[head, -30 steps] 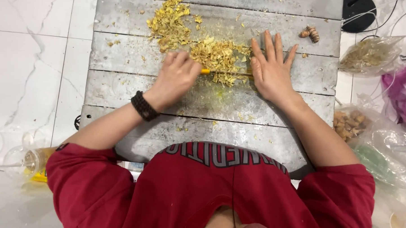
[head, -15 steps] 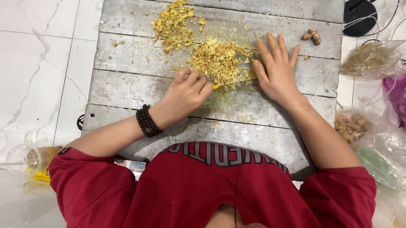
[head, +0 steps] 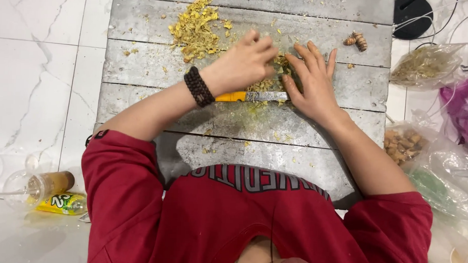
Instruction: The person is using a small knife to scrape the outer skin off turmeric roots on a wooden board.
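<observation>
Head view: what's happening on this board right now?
A person in a red shirt works at a grey wooden board. The left hand is over a yellow-handled knife lying flat, its grip not clearly visible. The right hand rests open beside the blade, among chopped yellow shreds. Two whole root pieces lie apart, further up the board.
</observation>
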